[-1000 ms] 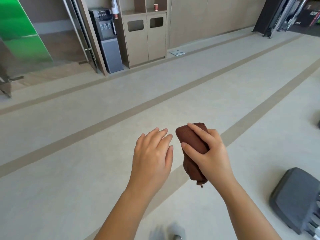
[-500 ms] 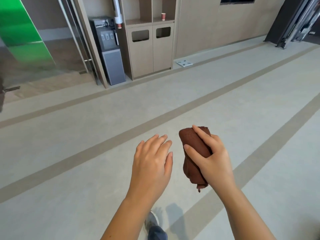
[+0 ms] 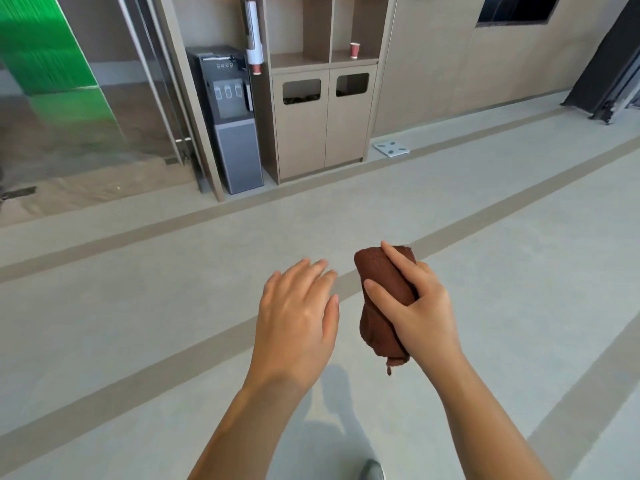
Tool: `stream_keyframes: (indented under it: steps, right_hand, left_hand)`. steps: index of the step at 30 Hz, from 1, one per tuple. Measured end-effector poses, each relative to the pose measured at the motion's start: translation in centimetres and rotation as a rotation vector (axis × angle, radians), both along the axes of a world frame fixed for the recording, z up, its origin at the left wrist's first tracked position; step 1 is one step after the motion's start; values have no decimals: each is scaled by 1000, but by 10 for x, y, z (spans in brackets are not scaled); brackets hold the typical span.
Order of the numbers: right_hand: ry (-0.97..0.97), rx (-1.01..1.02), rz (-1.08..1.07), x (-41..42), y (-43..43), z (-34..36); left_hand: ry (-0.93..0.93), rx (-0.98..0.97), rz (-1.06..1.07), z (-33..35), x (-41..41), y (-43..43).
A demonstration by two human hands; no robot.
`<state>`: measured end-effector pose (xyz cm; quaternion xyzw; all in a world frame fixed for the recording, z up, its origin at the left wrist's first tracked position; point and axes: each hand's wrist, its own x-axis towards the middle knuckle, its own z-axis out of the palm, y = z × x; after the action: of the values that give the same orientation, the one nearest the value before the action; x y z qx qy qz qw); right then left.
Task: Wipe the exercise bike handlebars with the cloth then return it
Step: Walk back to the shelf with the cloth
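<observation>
Pale grey floor (image 3: 450, 220) crossed by darker tan bands fills most of the view, running back to a beige wall. Against that wall stands a cabinet (image 3: 322, 123) with two doors, each with a dark slot whose contents cannot be made out; its upper shelves are cut off by the top edge, and a red paper cup (image 3: 354, 50) sits on the right shelf. Just left of it is a grey water dispenser (image 3: 230, 119), with a tube-shaped cup holder (image 3: 252, 36) mounted beside it. A flat white scale (image 3: 391, 148) lies on the floor to the cabinet's right. Glass panels with a blurred green film (image 3: 45, 53) occupy the far left, and dark equipment at the far right is cropped, so what it is stays unclear.

Both forearms reach in from the bottom edge. The right hand (image 3: 419, 306) is clamped around a rolled brown cloth (image 3: 384, 282), thumb and forefinger across its front; the other fingers are hidden behind the roll. A loose end of the cloth hangs below the palm. The left hand (image 3: 298, 313) is just beside it, palm down, fingers loosely spread, empty and not touching the cloth. Its thumb side is partly hidden. A grey shoe tip (image 3: 372, 471) shows at the bottom edge, mostly cut off. The exercise bike lies outside the view.
</observation>
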<state>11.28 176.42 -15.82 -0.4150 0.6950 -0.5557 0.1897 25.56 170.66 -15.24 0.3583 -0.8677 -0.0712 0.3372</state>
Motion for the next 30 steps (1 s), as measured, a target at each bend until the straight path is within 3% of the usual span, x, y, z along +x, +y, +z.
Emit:
stream_keyframes:
  steps: [14, 25, 30]
  right_hand:
    - [26, -56, 12, -206, -296, 12]
    - [39, -19, 87, -277, -512, 1]
    - [77, -18, 97, -297, -649, 4]
  left_hand:
    - [-47, -80, 20, 14, -201, -294]
    - [-18, -53, 130, 3, -270, -509]
    - [-20, -2, 201, -4, -279, -638]
